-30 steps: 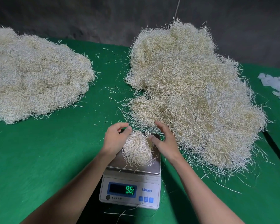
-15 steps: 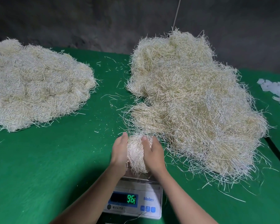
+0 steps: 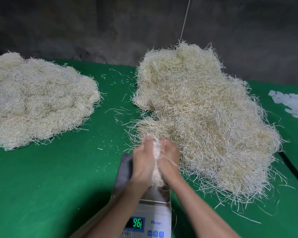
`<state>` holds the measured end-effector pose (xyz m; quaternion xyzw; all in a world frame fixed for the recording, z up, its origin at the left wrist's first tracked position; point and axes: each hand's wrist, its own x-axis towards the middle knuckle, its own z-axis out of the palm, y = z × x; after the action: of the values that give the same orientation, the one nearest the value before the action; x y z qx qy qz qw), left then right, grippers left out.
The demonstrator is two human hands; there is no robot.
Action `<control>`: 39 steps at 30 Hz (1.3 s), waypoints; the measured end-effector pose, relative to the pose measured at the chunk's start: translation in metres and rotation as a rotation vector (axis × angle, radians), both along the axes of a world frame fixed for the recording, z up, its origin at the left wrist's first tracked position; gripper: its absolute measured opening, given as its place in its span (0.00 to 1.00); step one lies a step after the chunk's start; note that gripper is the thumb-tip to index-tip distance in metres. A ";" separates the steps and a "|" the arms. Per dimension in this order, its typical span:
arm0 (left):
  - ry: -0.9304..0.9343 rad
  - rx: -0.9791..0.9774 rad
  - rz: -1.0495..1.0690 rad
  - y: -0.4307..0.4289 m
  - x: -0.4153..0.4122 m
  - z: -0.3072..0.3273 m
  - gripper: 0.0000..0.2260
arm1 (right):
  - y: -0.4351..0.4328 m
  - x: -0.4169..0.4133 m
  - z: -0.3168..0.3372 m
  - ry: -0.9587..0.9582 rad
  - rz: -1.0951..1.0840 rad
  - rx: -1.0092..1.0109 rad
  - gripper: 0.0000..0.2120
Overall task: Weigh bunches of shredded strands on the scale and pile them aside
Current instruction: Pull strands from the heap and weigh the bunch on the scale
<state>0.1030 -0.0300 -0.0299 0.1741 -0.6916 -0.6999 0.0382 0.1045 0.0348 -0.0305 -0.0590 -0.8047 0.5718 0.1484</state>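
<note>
Left hand (image 3: pixel 142 163) and right hand (image 3: pixel 169 160) clasp a mostly hidden bunch (image 3: pixel 156 172).

Dim room: back wall (image 3: pixel 76 23) near black, green cloth (image 3: pixel 41 186) lit softly from above, faint shadow beside the forearms. Motion blur on left hand (image 3: pixel 142 163), right hand (image 3: pixel 169 162), bunch (image 3: pixel 156 170). Digits on scale display (image 3: pixel 138 223) glow, legible. Wide-angle bending at edges.
</note>
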 end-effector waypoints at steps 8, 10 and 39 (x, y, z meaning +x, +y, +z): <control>0.090 -0.110 -0.116 -0.016 -0.022 0.008 0.25 | 0.009 -0.005 0.006 -0.113 0.034 -0.080 0.17; 0.164 -0.224 -0.161 -0.011 -0.024 0.011 0.15 | 0.026 -0.017 0.016 -0.162 0.123 -0.267 0.20; -0.092 0.122 -0.104 -0.017 -0.038 0.014 0.09 | 0.014 -0.019 0.002 -0.099 0.152 -0.316 0.34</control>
<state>0.0648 -0.0466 -0.0156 0.1719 -0.6569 -0.7330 -0.0409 0.0854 0.0486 -0.0289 -0.0487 -0.7135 0.6970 0.0536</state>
